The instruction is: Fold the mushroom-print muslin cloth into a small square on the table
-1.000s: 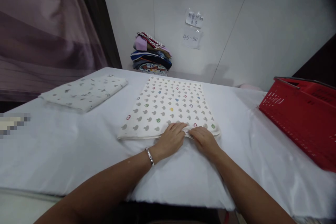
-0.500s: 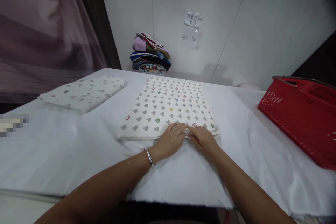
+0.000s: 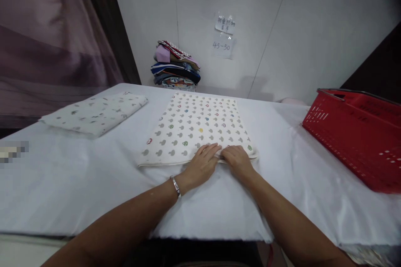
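Note:
A folded cream cloth (image 3: 197, 127) printed with grey and coloured mouse-head shapes lies flat in the middle of the white table (image 3: 78, 183). My left hand (image 3: 200, 164), with a silver bracelet on the wrist, rests at the cloth's near edge, fingers together and curled onto the hem. My right hand (image 3: 237, 160) sits right beside it, fingers pinching the same near edge. The two hands almost touch at the fingertips.
A second folded white cloth (image 3: 94, 112) with grey print lies at the left. A stack of folded coloured fabrics (image 3: 175, 66) stands against the back wall. A red plastic basket (image 3: 357, 133) sits on the right. Paper notes (image 3: 223, 35) hang on the wall.
The hands stay at the cloth's near edge; the view has shifted slightly so everything sits a little lower and to the left.

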`<state>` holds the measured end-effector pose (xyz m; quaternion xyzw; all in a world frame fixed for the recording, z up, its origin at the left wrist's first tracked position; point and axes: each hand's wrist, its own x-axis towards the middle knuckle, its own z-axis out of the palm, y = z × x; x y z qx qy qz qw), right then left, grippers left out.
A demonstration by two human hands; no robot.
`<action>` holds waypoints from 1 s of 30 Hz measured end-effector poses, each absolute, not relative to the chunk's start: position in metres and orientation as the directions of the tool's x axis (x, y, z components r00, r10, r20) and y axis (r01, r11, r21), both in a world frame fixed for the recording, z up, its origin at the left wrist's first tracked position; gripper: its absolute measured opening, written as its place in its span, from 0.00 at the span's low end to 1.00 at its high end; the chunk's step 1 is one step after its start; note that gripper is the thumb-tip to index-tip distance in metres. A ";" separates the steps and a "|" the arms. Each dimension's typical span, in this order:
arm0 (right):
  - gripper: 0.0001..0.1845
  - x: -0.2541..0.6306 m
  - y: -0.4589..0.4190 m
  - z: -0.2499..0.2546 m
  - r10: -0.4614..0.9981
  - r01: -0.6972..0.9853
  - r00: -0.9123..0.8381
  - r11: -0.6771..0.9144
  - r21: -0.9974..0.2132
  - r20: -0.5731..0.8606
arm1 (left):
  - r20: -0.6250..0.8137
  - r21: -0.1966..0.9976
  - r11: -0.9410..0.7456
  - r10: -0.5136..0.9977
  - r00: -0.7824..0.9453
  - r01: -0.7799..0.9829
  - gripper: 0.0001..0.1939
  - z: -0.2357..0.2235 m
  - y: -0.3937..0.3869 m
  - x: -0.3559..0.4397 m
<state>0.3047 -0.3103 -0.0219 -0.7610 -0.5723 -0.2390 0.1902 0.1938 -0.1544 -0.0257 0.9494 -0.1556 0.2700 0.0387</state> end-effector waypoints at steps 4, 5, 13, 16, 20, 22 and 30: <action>0.10 0.299 -0.313 -0.026 0.811 0.974 0.208 -0.221 -0.043 0.547 | 0.537 -0.006 -0.954 -0.256 0.804 -0.300 0.11 -0.025 -0.154 0.193; 0.10 0.298 -0.314 -0.026 0.806 0.974 0.214 -0.219 -0.058 0.552 | 0.539 -0.002 -0.954 -0.253 0.804 -0.299 0.11 -0.026 -0.154 0.193; 0.07 0.296 -0.320 -0.024 0.851 0.971 0.221 -0.148 -0.186 0.476 | 0.527 0.055 -0.948 -0.240 0.815 -0.315 0.10 -0.027 -0.151 0.194; 0.06 0.293 -0.320 -0.021 0.866 0.972 0.228 -0.178 -0.153 0.445 | 0.539 0.065 -0.946 -0.234 0.809 -0.317 0.09 -0.025 -0.151 0.194; 0.07 0.293 -0.319 -0.022 0.853 0.972 0.232 -0.214 -0.093 0.467 | 0.550 0.074 -0.941 -0.238 0.800 -0.331 0.09 -0.025 -0.150 0.195; 0.10 0.296 -0.320 -0.023 0.839 0.976 0.214 -0.204 -0.076 0.499 | 0.539 0.080 -0.938 -0.243 0.806 -0.336 0.09 -0.025 -0.149 0.195; 0.13 0.300 -0.322 -0.026 0.865 0.971 0.240 -0.212 -0.112 0.440 | 0.494 0.045 -0.944 -0.262 0.829 -0.326 0.08 -0.024 -0.151 0.195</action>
